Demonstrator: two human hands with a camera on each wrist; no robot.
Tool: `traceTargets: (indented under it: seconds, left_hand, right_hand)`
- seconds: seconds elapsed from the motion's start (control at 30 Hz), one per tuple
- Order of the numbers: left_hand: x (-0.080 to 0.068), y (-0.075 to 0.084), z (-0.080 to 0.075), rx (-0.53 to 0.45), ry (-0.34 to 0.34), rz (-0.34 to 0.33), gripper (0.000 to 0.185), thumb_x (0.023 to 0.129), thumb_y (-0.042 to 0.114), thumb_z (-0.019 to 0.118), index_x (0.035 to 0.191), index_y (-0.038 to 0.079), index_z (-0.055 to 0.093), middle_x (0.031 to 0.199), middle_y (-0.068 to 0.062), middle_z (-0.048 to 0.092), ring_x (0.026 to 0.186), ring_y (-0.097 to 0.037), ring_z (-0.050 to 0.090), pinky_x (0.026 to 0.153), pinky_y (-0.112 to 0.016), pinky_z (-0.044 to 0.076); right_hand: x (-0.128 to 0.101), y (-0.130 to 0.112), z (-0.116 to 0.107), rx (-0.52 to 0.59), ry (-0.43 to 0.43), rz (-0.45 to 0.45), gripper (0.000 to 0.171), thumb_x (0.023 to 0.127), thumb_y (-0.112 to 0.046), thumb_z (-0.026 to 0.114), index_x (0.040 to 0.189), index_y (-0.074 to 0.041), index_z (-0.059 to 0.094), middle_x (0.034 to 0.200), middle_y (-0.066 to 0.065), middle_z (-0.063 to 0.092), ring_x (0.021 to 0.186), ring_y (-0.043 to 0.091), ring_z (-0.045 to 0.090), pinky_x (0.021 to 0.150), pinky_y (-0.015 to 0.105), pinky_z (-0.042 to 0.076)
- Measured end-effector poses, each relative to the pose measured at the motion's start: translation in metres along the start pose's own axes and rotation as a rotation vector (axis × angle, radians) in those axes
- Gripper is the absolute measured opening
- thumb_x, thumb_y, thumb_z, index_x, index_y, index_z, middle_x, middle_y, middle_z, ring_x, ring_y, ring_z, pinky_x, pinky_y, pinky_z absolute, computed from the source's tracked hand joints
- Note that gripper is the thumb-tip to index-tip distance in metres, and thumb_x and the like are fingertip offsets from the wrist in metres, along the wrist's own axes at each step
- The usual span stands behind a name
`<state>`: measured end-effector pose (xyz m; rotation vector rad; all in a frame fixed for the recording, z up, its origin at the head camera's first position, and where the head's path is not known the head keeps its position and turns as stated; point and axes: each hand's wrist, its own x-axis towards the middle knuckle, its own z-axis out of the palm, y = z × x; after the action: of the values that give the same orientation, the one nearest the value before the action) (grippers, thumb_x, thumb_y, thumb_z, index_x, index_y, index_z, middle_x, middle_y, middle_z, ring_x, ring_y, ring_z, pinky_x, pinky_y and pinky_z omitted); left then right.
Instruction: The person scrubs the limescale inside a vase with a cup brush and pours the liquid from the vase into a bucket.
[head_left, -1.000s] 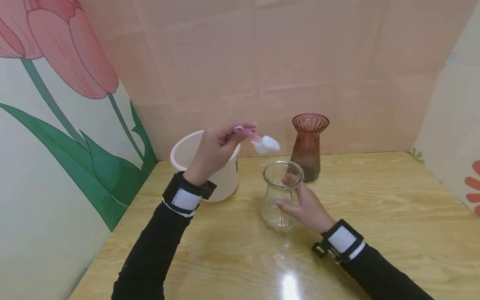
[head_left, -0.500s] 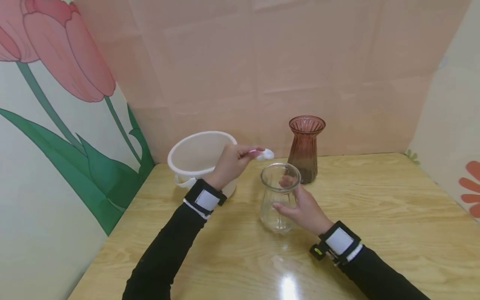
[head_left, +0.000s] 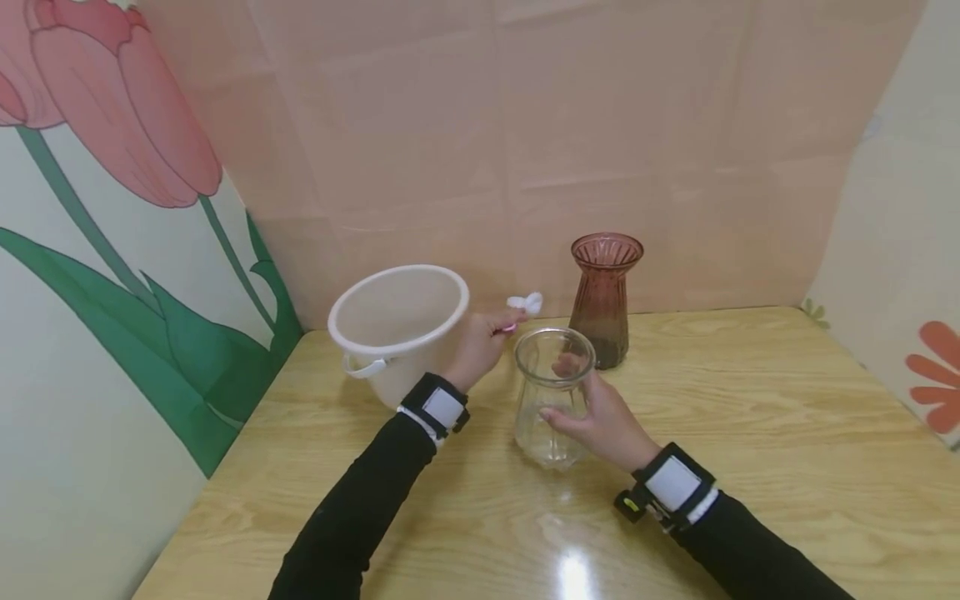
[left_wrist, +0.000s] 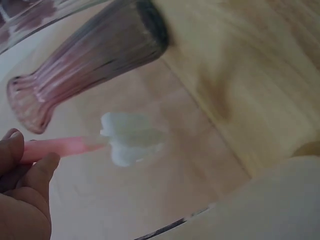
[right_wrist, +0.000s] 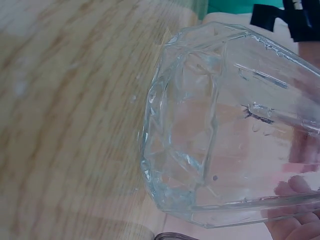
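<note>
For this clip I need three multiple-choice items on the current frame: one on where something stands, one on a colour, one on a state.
1. Where does the white bucket stand relative to the clear glass vase?
A. on its left in the head view
B. on its right
C. inside it

2. What colour is the handle of the brush in the left hand?
A. green
B. pink
C. black

3. What is the right hand doing?
A. lying flat on the table
B. holding the clear glass vase
C. lifting the brown glass vase

Answers:
1 A, the bucket is toward the tulip wall, left of the vase.
2 B, the left wrist view shows a pink handle with a white head.
3 B, its fingers wrap the vase's side; the brown glass vase stands untouched behind.
</note>
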<state>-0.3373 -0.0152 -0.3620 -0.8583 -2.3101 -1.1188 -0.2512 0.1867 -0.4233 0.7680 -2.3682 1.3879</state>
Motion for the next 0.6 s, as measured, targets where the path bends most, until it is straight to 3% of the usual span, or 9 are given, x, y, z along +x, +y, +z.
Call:
traceTargets:
  seconds: [0.33, 0.6]
  left_hand:
    - [-0.003, -0.022, 0.02, 0.003, -0.036, -0.088, 0.025, 0.085, -0.012, 0.064, 0.105, 0.002, 0.073, 0.114, -0.012, 0.067, 0.11, -0.024, 0.063, 0.097, -0.023, 0.043]
    - [-0.011, -0.038, 0.028, 0.055, -0.056, -0.126, 0.021, 0.087, 0.0, 0.069, 0.107, 0.007, 0.073, 0.112, -0.009, 0.067, 0.106, -0.023, 0.065, 0.09, -0.024, 0.049]
  right_hand:
    - [0.0, 0.001, 0.001, -0.024, 0.004, -0.008, 0.075, 0.08, -0.025, 0.081, 0.139, -0.005, 0.04, 0.133, 0.019, 0.054, 0.122, 0.035, 0.05, 0.103, 0.055, 0.036]
    - [0.001, 0.0, 0.0, -0.036, 0.006, -0.024, 0.075, 0.08, -0.023, 0.081, 0.14, -0.005, 0.039, 0.132, 0.02, 0.054, 0.121, 0.033, 0.051, 0.101, 0.053, 0.04]
